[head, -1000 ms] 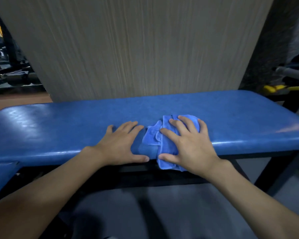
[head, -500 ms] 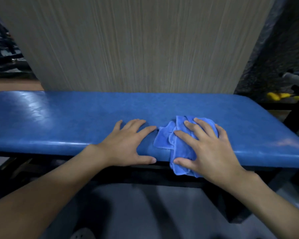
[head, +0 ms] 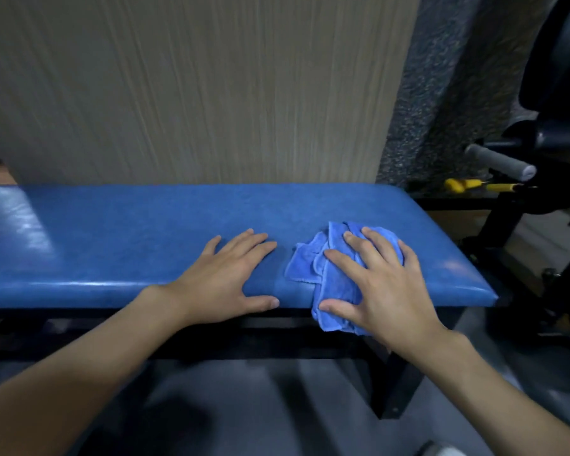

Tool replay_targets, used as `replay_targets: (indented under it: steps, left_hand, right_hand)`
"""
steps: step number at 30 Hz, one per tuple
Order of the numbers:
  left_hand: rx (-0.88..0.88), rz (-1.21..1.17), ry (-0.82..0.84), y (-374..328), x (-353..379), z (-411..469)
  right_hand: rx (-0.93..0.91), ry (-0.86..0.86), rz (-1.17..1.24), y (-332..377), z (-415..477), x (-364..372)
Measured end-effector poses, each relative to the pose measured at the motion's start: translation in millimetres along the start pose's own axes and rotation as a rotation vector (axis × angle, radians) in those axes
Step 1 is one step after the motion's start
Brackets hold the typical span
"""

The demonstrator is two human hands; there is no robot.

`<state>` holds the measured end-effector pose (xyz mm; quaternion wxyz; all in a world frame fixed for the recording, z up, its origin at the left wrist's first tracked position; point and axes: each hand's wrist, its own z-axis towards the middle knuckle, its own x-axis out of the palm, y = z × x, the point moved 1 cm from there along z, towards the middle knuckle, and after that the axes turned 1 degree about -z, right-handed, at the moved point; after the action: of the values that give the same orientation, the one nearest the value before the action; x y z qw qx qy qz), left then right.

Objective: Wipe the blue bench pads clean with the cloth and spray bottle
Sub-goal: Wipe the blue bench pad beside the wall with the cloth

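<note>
A long blue bench pad (head: 139, 238) runs across the view on a black frame. A crumpled blue cloth (head: 313, 268) lies on the pad's right part and hangs over its near edge. My right hand (head: 375, 284) presses flat on the cloth with spread, straight fingers. My left hand (head: 227, 274) rests flat on the bare pad just left of the cloth, thumb along the near edge. No spray bottle is in view.
A pale wood-grain wall panel (head: 195, 87) stands right behind the bench. At the right is dark gym equipment with a grey handle grip (head: 500, 162) and a yellow part (head: 458, 185). Grey floor (head: 244, 406) lies below the bench.
Both hands and the cloth have slid to the right along the pad, toward its right end. The camera view has shifted right with them.
</note>
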<state>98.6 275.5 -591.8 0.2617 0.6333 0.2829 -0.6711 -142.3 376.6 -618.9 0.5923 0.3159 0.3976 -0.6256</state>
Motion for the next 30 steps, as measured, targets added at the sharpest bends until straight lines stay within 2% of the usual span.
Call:
replay_targets:
  steps: [6,10,14,22,26,30]
  left_hand:
    - [0.142,-0.046,0.003,-59.9,-3.9,43.5]
    - [0.150,-0.073,-0.018,-84.7,-3.2,69.2]
    - [0.115,-0.050,0.016,-99.3,1.0,92.5]
    - [0.123,0.034,-0.009,-108.3,-6.4,120.2]
    - [0.120,-0.028,-0.002,-101.0,-8.4,150.2]
    - [0.102,-0.035,0.016,-87.7,-2.8,197.6]
  right_hand:
    - [0.207,-0.018,0.065,-50.2,-24.1,-8.4]
    - [0.494,-0.056,0.179,-71.4,-30.0,-13.2]
    - [0.764,0.043,0.303,-92.3,-14.2,-17.7]
    - [0.811,0.314,0.368,-122.1,32.6,-13.2]
    - [0.762,0.313,0.302,-116.0,11.8,-19.0]
    - [0.719,0.337,0.325,-128.0,30.0,-13.1]
